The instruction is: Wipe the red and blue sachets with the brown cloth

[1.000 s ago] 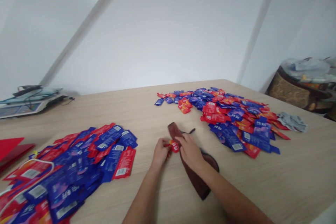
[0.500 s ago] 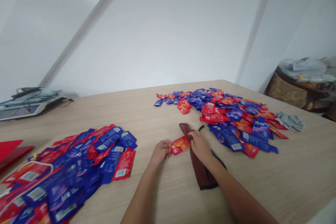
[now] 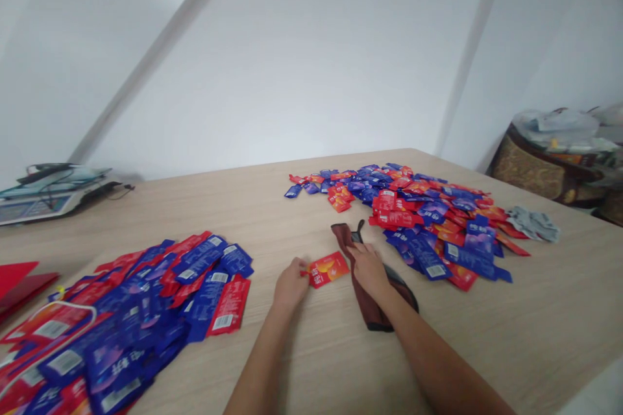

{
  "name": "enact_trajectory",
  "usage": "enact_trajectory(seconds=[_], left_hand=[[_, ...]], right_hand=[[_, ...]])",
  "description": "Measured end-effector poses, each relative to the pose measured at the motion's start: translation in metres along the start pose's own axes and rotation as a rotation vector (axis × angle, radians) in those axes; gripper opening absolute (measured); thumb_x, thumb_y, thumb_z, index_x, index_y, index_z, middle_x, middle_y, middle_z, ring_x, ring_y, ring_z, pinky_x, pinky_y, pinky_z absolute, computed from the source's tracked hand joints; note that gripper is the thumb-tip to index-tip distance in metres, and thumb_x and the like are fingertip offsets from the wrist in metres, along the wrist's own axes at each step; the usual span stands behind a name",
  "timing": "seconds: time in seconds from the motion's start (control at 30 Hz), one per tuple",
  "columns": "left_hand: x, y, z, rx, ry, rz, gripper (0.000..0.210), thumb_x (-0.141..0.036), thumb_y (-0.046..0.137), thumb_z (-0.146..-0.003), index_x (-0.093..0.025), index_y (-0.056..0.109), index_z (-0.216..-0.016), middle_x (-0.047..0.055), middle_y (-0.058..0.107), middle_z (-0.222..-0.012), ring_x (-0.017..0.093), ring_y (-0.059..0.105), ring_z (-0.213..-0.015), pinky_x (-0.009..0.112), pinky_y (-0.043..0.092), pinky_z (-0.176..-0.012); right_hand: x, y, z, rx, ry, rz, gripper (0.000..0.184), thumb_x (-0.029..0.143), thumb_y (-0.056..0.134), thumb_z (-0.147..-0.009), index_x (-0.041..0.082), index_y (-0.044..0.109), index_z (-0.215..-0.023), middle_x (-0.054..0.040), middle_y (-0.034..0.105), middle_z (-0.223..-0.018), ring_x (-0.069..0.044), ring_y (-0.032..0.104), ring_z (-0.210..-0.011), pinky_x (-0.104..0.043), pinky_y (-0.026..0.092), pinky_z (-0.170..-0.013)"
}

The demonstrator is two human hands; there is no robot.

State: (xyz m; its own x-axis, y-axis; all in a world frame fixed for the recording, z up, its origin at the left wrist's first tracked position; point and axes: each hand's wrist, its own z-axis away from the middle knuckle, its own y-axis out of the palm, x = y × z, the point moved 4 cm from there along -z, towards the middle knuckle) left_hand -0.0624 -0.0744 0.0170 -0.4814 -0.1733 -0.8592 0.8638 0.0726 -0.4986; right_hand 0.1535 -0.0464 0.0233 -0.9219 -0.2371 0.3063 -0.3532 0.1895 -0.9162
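- Pinching the packet (image 3: 328, 269) by one end, our left hand (image 3: 291, 282) is left of the pouch (image 3: 368, 310).
- Lengthwise, the packet points toward the pouch our right hand (image 3: 370, 270) grips.

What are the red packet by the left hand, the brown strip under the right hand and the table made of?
Red packet: perhaps plastic film or coated paper, smooth-looking and brightly printed. Brown strip: probably fabric, dull, since it bends and has dark edging. Table: pale, matte, faintly grained; wood or laminate, I can't tell.
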Motion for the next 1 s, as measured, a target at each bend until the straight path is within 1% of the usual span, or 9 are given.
enact_trajectory(seconds=[0.13,0.27,0.33,0.4,0.5,0.6,0.87,0.93,1.0], left_hand=[[-0.027,0.005,0.017,-0.116,0.375,-0.555,0.026,-0.021,0.048,-0.080,-0.016,0.055,-0.105,0.014,0.056,-0.116,0.026,0.045,-0.117,0.041,0.033,-0.099],[-0.032,0.038,0.028,0.127,0.674,-0.719,0.045,-0.021,0.040,-0.086,-0.024,0.043,-0.131,0.004,0.040,-0.141,0.020,0.028,-0.133,0.040,0.019,-0.110],[-0.024,0.045,0.024,0.152,0.642,-0.769,0.048,-0.028,0.034,-0.090,-0.025,0.035,-0.138,0.002,0.034,-0.146,0.022,0.022,-0.136,0.043,0.016,-0.110],[-0.014,0.040,0.016,0.052,0.520,-0.859,0.053,-0.038,0.032,-0.091,-0.020,0.031,-0.141,0.006,0.028,-0.149,0.027,0.019,-0.137,0.048,0.015,-0.110],[-0.003,0.017,0.004,-0.183,0.270,-1.054,0.069,-0.049,0.034,-0.087,-0.001,0.035,-0.137,0.023,0.027,-0.145,0.037,0.021,-0.135,0.054,0.011,-0.108],[0.004,-0.014,-0.004,-0.264,0.115,-1.236,0.077,-0.055,0.030,-0.086,0.010,0.047,-0.125,0.033,0.041,-0.132,0.043,0.029,-0.130,0.057,0.009,-0.105],[0.017,-0.101,-0.013,-0.165,-0.066,-1.318,0.050,-0.046,0.037,-0.084,-0.012,0.073,-0.092,0.021,0.067,-0.102,0.048,0.040,-0.119,0.071,0.006,-0.094],[0.009,-0.103,-0.017,-0.241,-0.034,-1.303,0.049,-0.044,0.037,-0.085,-0.010,0.071,-0.095,0.022,0.065,-0.106,0.047,0.038,-0.121,0.071,0.007,-0.095],[-0.003,-0.087,-0.026,-0.326,0.074,-1.280,0.051,-0.041,0.035,-0.087,-0.006,0.065,-0.108,0.025,0.057,-0.119,0.043,0.033,-0.127,0.068,0.009,-0.099]], right_hand=[[-0.004,0.005,0.000,-0.051,0.021,-0.063,0.049,0.005,0.037,-0.080,0.022,0.057,-0.122,-0.0033,0.054,-0.126,-0.020,0.042,-0.114,-0.031,0.030,-0.095],[-0.005,0.008,0.000,-0.047,0.014,-0.090,0.047,0.007,0.039,-0.081,0.022,0.057,-0.122,-0.0028,0.055,-0.125,-0.020,0.043,-0.115,-0.031,0.030,-0.096],[-0.006,0.008,-0.001,-0.045,0.012,-0.089,0.047,0.007,0.039,-0.081,0.023,0.057,-0.122,-0.0028,0.055,-0.125,-0.020,0.043,-0.115,-0.031,0.031,-0.096],[-0.007,0.007,-0.001,-0.046,0.013,-0.083,0.046,0.008,0.039,-0.082,0.023,0.057,-0.122,-0.0031,0.055,-0.125,-0.020,0.043,-0.115,-0.031,0.032,-0.095],[-0.006,0.007,-0.001,-0.034,0.014,-0.072,0.047,0.007,0.039,-0.081,0.024,0.057,-0.122,-0.0034,0.054,-0.126,-0.020,0.043,-0.114,-0.032,0.033,-0.094],[-0.005,0.006,-0.001,-0.038,0.018,-0.078,0.048,0.007,0.039,-0.080,0.024,0.057,-0.122,-0.0028,0.054,-0.127,-0.020,0.044,-0.114,-0.032,0.033,-0.095],[-0.006,0.007,-0.003,-0.060,0.042,-0.140,0.048,0.007,0.038,-0.079,0.023,0.058,-0.120,-0.0046,0.057,-0.122,-0.020,0.046,-0.113,-0.033,0.034,-0.095],[-0.010,0.009,-0.006,-0.122,0.076,-0.230,0.048,0.007,0.035,-0.079,0.021,0.058,-0.119,-0.0059,0.058,-0.120,-0.019,0.047,-0.113,-0.032,0.035,-0.097],[-0.016,0.010,-0.008,-0.220,0.131,-0.355,0.048,0.007,0.032,-0.079,0.017,0.057,-0.120,-0.0078,0.057,-0.120,-0.019,0.047,-0.114,-0.032,0.035,-0.098]])
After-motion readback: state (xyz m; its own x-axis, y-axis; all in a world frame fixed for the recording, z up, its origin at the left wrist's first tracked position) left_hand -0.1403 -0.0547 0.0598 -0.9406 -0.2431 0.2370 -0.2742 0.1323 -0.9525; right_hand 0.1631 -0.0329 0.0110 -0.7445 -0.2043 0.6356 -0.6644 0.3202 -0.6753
